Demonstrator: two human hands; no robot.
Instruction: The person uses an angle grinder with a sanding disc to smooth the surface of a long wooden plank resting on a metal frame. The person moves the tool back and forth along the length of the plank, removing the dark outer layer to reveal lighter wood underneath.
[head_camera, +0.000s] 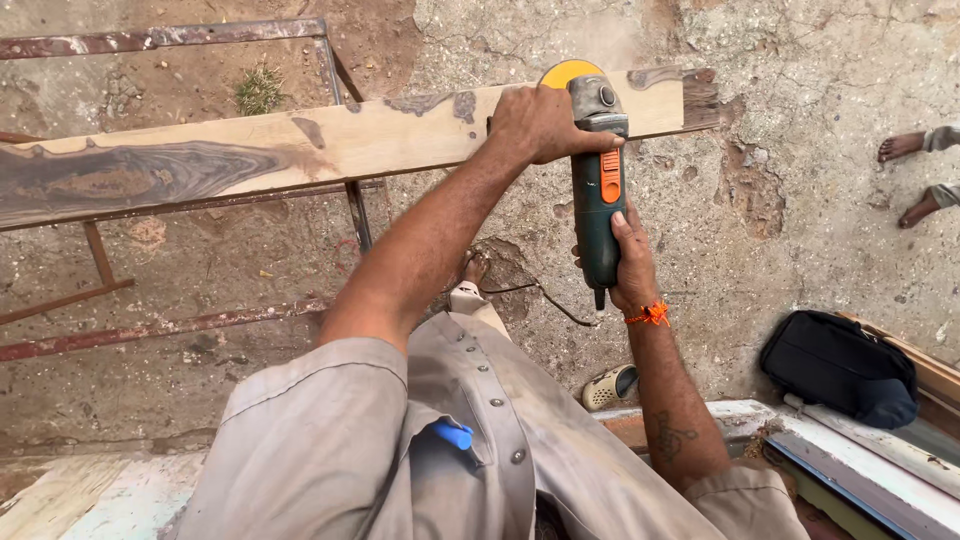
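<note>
Both bare arms reach forward and down, hands closed in a grip.

The left hand (540, 125) is at the end of a nearly straight arm, knuckles up, fingers curled tight and thumb pointing right. The right hand (632, 262) sits nearer the body, forearm bent at the elbow, fingers wrapped leftward, with an orange thread band at the wrist and a dark tattoo on the inner forearm.

One angle grinder (598, 190), one wooden plank (300, 150), one black bag (838, 366), two hands (540, 122), one sandal (610, 386).
</note>
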